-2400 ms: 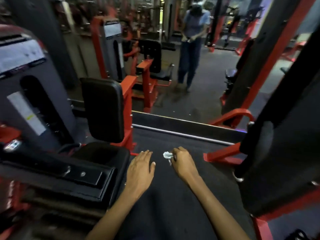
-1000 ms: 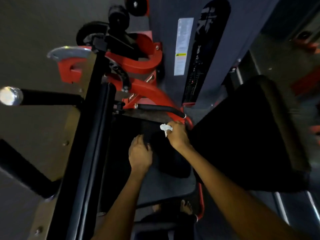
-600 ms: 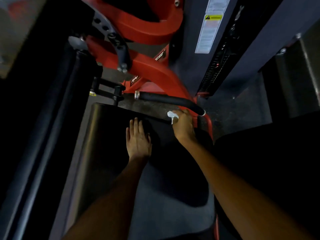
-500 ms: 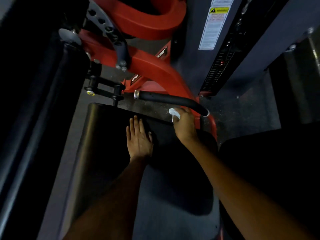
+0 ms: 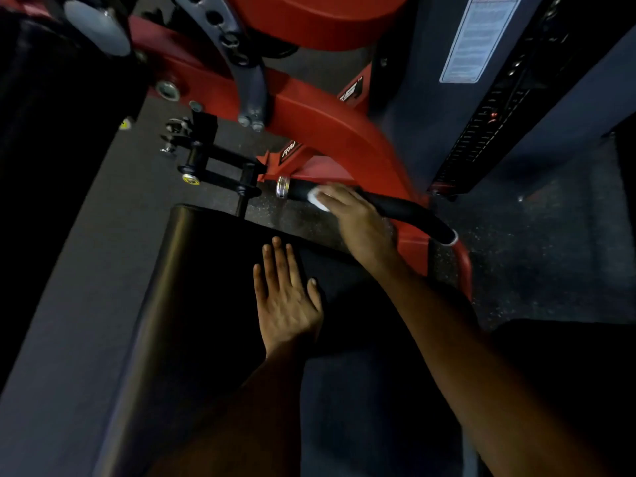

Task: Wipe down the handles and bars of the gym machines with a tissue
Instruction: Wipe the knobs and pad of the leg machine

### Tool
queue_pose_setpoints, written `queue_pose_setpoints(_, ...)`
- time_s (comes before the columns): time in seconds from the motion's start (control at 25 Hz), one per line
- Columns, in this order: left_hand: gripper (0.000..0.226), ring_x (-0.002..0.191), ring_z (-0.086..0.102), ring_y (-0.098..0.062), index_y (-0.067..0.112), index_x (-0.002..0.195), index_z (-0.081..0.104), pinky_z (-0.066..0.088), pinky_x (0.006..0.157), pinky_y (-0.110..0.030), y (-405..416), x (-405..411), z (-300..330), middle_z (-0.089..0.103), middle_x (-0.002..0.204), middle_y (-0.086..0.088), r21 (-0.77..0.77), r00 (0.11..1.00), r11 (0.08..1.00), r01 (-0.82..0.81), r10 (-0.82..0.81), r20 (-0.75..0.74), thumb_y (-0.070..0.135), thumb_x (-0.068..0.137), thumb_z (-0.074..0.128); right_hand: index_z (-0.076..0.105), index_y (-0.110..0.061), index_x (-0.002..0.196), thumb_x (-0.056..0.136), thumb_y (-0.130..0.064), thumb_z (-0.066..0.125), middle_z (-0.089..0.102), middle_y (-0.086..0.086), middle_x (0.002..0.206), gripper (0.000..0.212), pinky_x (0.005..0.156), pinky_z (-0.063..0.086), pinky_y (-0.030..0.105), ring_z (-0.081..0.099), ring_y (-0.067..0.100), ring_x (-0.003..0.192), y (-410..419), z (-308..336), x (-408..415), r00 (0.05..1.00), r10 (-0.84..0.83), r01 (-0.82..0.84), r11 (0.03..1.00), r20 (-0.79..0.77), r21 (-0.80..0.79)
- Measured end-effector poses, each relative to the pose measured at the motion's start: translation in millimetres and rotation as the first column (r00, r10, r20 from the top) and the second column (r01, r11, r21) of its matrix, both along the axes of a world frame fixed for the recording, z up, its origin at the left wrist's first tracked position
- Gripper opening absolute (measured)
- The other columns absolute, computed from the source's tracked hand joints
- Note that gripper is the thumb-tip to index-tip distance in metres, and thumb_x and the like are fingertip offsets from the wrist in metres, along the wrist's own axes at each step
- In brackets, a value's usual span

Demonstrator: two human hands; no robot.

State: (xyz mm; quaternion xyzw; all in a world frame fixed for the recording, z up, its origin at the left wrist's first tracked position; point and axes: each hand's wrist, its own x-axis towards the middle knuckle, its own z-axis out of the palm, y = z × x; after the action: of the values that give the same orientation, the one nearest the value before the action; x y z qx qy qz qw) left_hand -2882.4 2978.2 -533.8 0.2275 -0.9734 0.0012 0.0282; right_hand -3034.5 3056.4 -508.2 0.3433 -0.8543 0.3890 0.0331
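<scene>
Right hand [image 5: 358, 222] pressing crumpled white tissue [image 5: 315, 197] on cylindrical black foam handle [image 5: 395, 204], long axis running far-left to near-right, chrome-capped. Left hand [image 5: 285, 297] flat, fingers straight, on smooth black pad [image 5: 206, 287].

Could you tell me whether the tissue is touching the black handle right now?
Touching. The head view shows the right hand pressing the tissue onto the handle, no gap visible.

right hand [image 5: 358, 218]: slid left along the black handle [image 5: 395, 204] | tissue [image 5: 315, 197]: now pressed near the handle's chrome-capped end, up from its bend | view: closer
</scene>
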Motion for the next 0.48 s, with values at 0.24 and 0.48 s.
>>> queue_pose_setpoints(0.24,0.067,0.146,0.018,-0.030,0.000,0.147,0.033,0.014,0.117,-0.045,3,1,1,0.023,0.157,-0.018,-0.004,1.000,1.000,-0.014,0.014,0.015,0.036,0.090,0.031,0.067,0.003,0.106,0.085,-0.008,0.038,0.064,0.017,0.111,0.038,0.099,0.038,0.019,0.059,0.027,0.105,-9,5,5,0.905,-0.401,0.415,0.906,0.141,-0.085)
queue_pose_setpoints(0.48,0.067,0.146,0.019,-0.030,0.000,0.147,0.032,0.014,0.117,-0.045,2,-1,2,0.023,0.157,-0.017,-0.013,1.000,1.000,-0.026,0.026,-0.005,0.036,0.090,0.031,0.063,0.002,0.116,0.082,0.003,0.040,0.061,0.016,0.122,0.041,0.106,0.035,0.026,0.057,0.028,0.114,22,-17,-6,0.996,-0.088,0.087,0.996,0.019,0.011)
